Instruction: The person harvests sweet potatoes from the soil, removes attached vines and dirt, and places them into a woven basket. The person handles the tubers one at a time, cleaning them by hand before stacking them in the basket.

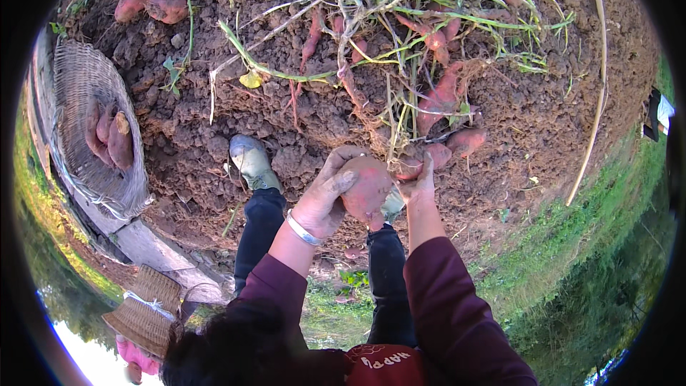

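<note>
My left hand [328,188], soil-covered and with a silver bangle on its wrist, grips a large round sweet potato [368,186] with a tapering root end. Close on its right, my right hand [419,185] holds a smaller sweet potato [409,168] by its underside; the fingers are partly hidden. That one hangs in a cluster with a neighbouring sweet potato [466,141] and fibrous roots. Just above the hands, a longer red sweet potato [440,99] lies against the stems. Cut vines [370,10] with green and dry stalks sprawl over the soil beyond.
At left, a wicker basket [80,64] holds several sweet potatoes [120,142]. More sweet potatoes [167,5] lie on cloddy soil [182,171] at upper left. A long stick [599,91] lies at right. Behind at lower left is a person in pink [136,356] near a woven hat [147,308].
</note>
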{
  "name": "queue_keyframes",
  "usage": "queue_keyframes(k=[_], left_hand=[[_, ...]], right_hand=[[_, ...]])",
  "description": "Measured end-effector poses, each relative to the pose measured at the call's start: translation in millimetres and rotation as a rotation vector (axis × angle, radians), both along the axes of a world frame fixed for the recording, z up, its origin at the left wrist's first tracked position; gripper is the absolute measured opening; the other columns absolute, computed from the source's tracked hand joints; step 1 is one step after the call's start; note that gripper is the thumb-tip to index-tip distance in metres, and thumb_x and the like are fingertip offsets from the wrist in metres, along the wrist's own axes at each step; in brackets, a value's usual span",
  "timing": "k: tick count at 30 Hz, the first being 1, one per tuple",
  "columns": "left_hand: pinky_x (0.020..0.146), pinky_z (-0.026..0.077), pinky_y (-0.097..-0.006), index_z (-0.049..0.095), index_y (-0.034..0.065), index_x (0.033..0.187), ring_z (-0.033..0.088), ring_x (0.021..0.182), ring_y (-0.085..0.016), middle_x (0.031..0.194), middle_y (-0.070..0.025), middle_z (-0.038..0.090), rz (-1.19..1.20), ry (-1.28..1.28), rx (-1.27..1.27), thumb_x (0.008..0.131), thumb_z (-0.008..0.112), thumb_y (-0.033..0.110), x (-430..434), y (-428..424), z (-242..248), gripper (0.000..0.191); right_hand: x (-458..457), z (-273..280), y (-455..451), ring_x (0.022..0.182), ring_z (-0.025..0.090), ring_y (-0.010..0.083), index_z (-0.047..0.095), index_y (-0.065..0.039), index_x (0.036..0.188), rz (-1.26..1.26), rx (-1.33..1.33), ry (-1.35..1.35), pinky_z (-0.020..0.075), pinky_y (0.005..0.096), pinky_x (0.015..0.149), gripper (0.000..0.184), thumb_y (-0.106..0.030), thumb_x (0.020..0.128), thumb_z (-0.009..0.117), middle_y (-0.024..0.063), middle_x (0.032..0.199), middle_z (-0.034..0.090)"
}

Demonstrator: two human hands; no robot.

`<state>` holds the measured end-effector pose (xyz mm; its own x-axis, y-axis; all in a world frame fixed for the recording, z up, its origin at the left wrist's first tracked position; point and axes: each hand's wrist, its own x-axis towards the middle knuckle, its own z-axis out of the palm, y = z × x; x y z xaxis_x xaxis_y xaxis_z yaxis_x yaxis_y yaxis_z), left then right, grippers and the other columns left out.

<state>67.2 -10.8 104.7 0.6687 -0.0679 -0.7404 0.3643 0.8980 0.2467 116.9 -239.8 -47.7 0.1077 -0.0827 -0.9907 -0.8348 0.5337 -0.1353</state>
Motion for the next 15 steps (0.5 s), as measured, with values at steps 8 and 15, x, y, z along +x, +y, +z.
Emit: queue_keyframes(k=[8,15], left_hand=[[0.077,0.053,-0.0507,0.055,0.0087,0.099,0.059,0.099,-0.041,0.112,-0.0231,0.057,0.160,-0.029,-0.289,0.090,0.048,0.051,-4,1,-8,0.043],[0.077,0.053,-0.0496,0.055,0.0088,0.108,0.061,0.096,-0.036,0.109,-0.0193,0.060,0.344,-0.087,-0.525,0.092,0.051,0.041,-1,10,28,0.036]], right_hand=[[17,95,-35,0.088,0.060,0.0216,0.055,-0.013,0.113,0.239,0.375,-0.207,0.0523,0.0372,0.073,0.050,-0.054,0.083,0.055,0.0052,0.103,0.062],[39,144,-15,0.076,0.061,0.0187,0.059,-0.010,0.104,0.299,0.545,-0.263,0.0535,0.0327,0.063,0.039,-0.046,0.089,0.052,0.0041,0.089,0.063]])
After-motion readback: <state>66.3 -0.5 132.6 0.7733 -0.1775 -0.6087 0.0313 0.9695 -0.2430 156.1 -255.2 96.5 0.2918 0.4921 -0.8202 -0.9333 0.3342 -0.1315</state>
